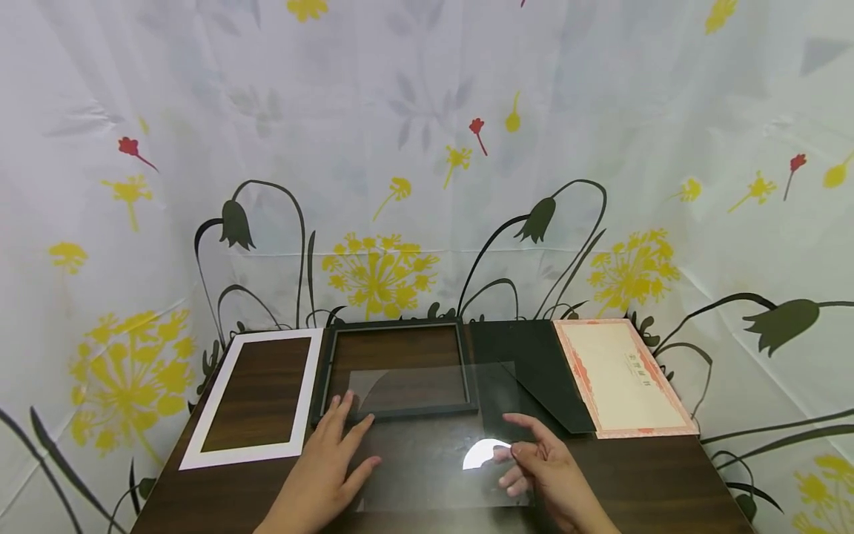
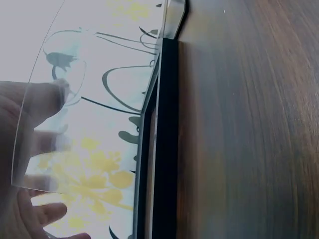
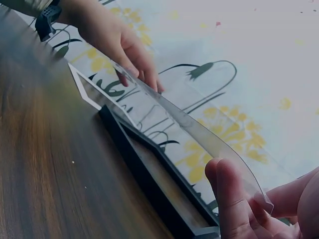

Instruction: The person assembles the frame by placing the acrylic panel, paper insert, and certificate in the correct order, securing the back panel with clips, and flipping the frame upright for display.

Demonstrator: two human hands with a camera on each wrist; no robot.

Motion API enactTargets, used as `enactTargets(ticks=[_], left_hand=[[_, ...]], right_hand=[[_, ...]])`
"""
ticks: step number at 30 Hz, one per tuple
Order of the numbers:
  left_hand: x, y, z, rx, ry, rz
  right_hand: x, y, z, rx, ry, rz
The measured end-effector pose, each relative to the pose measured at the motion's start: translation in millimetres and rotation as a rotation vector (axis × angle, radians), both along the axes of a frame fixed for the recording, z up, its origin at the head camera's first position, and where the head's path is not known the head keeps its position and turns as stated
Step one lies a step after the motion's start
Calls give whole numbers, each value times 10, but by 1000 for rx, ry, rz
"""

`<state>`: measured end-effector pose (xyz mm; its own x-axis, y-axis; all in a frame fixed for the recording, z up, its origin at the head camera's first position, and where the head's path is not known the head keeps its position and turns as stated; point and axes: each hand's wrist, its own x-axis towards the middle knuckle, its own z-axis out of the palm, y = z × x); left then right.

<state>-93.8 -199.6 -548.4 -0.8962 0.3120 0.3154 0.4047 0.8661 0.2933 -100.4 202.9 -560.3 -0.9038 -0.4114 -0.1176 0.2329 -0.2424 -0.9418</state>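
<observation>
A clear flexible sheet [image 1: 427, 460] spans both hands, raised over the table in front of the black picture frame [image 1: 394, 325]. Its far part overlaps the frame in the head view, and it bows in the right wrist view. Over the sheet's left side, my left hand [image 1: 327, 463] touches it with fingers spread and fairly straight. The sheet [image 2: 75, 164] passes in front of that thumb and some fingers in the left wrist view. My right hand [image 1: 550, 471] pinches the right edge, thumb on top; its fingers show through the plastic. A bright glare lies beside this hand.
A white mat border [image 1: 307, 393] lies left of the frame. To the right are a black backing board [image 1: 517, 345] with a flap and a certificate [image 1: 627, 378] with a pink border. The dark wood table [image 1: 640, 482] meets a flowered curtain [image 1: 427, 163] behind.
</observation>
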Motion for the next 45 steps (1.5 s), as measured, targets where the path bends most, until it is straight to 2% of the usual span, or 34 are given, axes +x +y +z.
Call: enactTargets(ticks=[5, 10, 13, 17, 19, 21, 25, 28, 33, 37, 42, 45], left_hand=[[9, 39, 17, 54, -70, 76], [4, 60, 48, 130, -138, 175], [-21, 68, 83, 318, -252, 201], [-29, 68, 122, 646, -504, 214], [-25, 64, 125, 757, -598, 219], [-28, 65, 125, 831, -652, 227], [-62, 65, 109, 916, -700, 235], [-71, 44, 87, 972, -739, 213], [-80, 24, 80, 1012, -764, 207], [-79, 14, 63, 1022, -757, 221], [-70, 6, 24, 1064, -756, 230], [-74, -2, -1, 1076, -752, 229]], right_hand=[[-16, 13, -9, 29, -18, -38], [-43, 33, -11, 5, 32, -45], [-54, 50, -1, 7, 37, -68], [-55, 63, -2, 47, 15, -107], [-54, 63, -7, 71, 7, -127], [-60, 67, -15, 92, 11, -136], [-85, 73, -23, 124, 32, -153], [-99, 70, -26, 146, 36, -172], [-118, 74, -29, 191, 14, -173], [-126, 98, -34, 230, 20, -127], [-114, 116, -52, 227, 34, -50], [-100, 108, -62, 219, 39, -43]])
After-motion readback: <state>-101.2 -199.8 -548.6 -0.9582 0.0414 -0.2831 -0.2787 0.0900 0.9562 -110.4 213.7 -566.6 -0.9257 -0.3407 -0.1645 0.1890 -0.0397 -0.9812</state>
